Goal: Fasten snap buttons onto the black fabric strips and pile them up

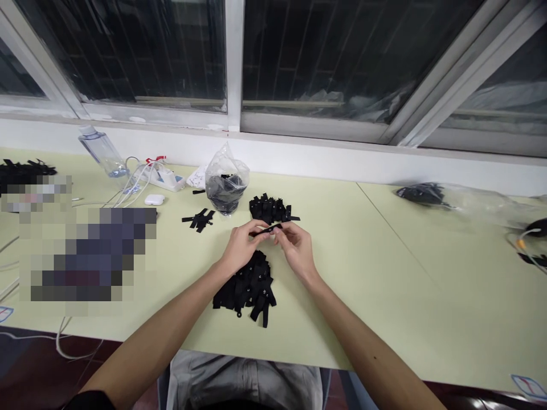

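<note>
The left hand (241,246) and right hand (297,247) pinch opposite ends of one black strip (268,229) between fingertips, above the desk (384,273). A heap of strips (248,287) lies just below them, a smaller stack (271,209) just beyond, a plastic bag (225,182) farther left.

Both forearms converge; left hand (241,246) and right hand (296,246) fingertips pinched together, grip closed.

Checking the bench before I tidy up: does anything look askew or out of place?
One thing: the water bottle lies tipped on its side beside the power strip and cables. Otherwise both hands hold one black strip between loose strip piles.
</note>
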A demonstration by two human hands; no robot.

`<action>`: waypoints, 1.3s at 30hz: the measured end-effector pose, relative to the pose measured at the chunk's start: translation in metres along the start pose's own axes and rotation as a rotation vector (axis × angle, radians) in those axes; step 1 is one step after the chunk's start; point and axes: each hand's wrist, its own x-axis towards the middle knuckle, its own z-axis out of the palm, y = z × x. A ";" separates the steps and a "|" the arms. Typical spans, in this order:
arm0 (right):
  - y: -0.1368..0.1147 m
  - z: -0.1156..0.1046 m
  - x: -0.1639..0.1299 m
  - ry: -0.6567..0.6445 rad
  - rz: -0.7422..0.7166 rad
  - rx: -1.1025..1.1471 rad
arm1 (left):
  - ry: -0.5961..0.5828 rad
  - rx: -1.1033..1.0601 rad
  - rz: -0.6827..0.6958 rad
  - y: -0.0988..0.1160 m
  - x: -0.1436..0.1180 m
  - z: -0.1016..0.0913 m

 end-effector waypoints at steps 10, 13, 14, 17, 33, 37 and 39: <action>0.006 -0.021 0.065 0.041 0.022 -0.185 | 0.027 0.315 0.062 -0.016 0.005 -0.014; 0.011 -0.016 0.103 -0.074 0.024 -0.333 | 0.036 0.404 0.113 -0.017 0.007 -0.019; 0.013 -0.012 0.115 -0.136 0.022 -0.388 | 0.038 0.422 0.123 -0.018 0.008 -0.021; 0.022 0.006 0.144 -0.209 0.004 -0.594 | 0.061 0.459 0.146 -0.019 0.009 -0.026; 0.001 0.008 0.106 -0.265 -0.188 -0.492 | 0.168 0.494 0.134 -0.021 0.013 -0.038; -0.006 -0.002 0.051 -0.644 -0.131 -0.339 | 0.180 0.521 0.140 -0.023 0.012 -0.038; -0.004 -0.003 0.033 -0.701 -0.088 -0.285 | 0.172 0.537 0.136 -0.024 0.013 -0.039</action>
